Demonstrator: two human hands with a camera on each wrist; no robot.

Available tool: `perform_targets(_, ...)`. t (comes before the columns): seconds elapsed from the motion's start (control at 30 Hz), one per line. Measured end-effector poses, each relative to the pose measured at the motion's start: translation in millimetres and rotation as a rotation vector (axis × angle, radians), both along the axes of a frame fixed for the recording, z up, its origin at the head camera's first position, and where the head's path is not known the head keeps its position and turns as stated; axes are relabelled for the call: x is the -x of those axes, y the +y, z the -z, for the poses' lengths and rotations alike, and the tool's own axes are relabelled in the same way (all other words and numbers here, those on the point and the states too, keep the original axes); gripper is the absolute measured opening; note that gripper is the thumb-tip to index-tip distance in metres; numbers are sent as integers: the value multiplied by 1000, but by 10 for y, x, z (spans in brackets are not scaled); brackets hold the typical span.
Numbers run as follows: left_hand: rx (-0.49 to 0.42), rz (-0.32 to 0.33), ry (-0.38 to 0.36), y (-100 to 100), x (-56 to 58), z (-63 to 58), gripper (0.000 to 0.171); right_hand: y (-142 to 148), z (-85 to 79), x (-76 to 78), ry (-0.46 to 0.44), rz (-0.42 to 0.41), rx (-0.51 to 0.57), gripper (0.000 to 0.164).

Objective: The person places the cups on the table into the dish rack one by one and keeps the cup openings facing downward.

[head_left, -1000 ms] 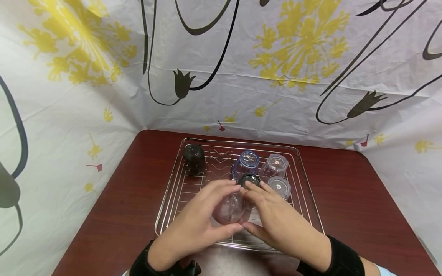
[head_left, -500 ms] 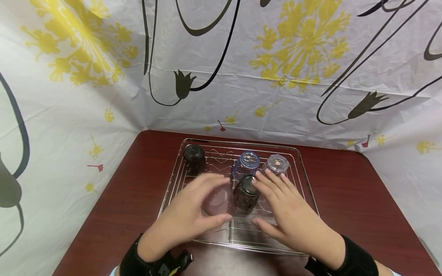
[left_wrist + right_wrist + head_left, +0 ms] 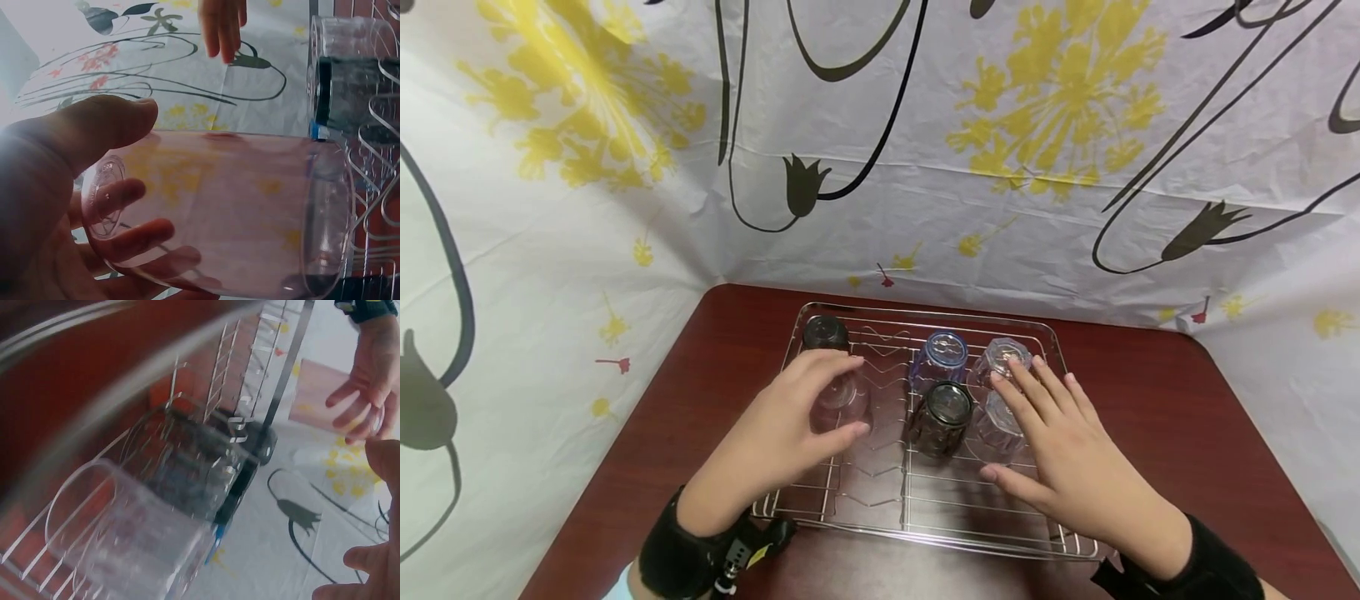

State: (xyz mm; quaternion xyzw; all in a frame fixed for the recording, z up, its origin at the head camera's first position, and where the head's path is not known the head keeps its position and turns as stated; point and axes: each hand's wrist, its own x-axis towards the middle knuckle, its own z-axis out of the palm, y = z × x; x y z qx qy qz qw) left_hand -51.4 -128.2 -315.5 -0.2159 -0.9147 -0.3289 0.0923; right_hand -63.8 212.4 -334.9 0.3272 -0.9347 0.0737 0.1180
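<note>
In the head view my left hand [image 3: 778, 421] holds a pink see-through glass [image 3: 841, 402] bottom up over the left half of the wire rack [image 3: 906, 521]. Fingers and thumb curve round its base end in the left wrist view, where the pink glass [image 3: 237, 212] has its rim toward the rack. My right hand [image 3: 1075, 454] spreads its fingers over two clear faceted glasses, partly covering the front clear glass [image 3: 997, 429]. In the right wrist view those fingers look apart from the clear glass [image 3: 140, 540]. Left of them an upturned smoky dark glass [image 3: 943, 417] stands on the rack.
Behind the smoky glass stands a blue-tinted glass [image 3: 938, 360]. A black glass [image 3: 825, 332] is at the rack's back left, partly behind the pink one. Wavy wires cross the rack's middle. The rack lies on a red-brown table [image 3: 1157, 400] before a patterned white curtain [image 3: 880, 242].
My left hand has carried the pink glass left, away from the smoky glass. My right hand has drawn off to the right, uncovering the smoky glass.
</note>
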Motion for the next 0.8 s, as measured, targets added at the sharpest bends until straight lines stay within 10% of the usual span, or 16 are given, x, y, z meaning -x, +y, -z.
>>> perform_targets(0.8, 107, -76, -207, -207, 378, 91, 68, 387, -107, -13, 31, 91, 70, 98)
